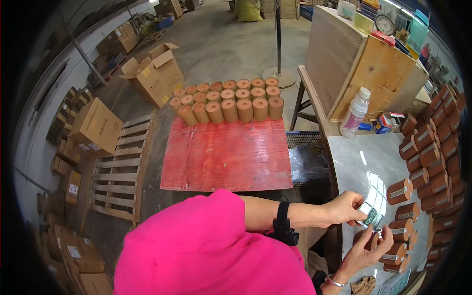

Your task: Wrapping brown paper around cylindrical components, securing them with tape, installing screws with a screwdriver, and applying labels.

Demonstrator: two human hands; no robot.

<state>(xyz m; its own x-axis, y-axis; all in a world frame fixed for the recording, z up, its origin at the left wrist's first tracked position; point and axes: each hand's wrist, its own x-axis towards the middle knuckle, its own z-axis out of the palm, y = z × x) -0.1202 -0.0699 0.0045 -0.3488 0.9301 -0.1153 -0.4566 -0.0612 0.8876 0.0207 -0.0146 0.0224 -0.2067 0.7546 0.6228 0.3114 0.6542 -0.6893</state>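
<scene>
A small shiny label strip (pixel 372 215) is pinched between the fingers of the left hand (pixel 346 208) and is held just above the pale surface (pixel 361 167) at the right. The right hand (pixel 363 250) is spread open just below it, its fingertips touching a brown cylindrical roll (pixel 369 240) that lies on the surface; nothing is gripped by it. Around this roll, more brown rolls bearing silver labels (pixel 400 191) are laid in rows, and a larger stack of them (pixel 440 132) is piled along the right edge. A clear plastic bottle with a white cap (pixel 355 114) is stood at the far end of the surface, beside a tilted wooden board (pixel 344 59). To the left, a red board (pixel 226 155) is laid flat, and unlabelled cardboard tubes (pixel 228 101) are grouped upright at its far edge. Cardboard boxes (pixel 155 73) and a wooden pallet (pixel 120 169) are seen on the floor beyond.
</scene>
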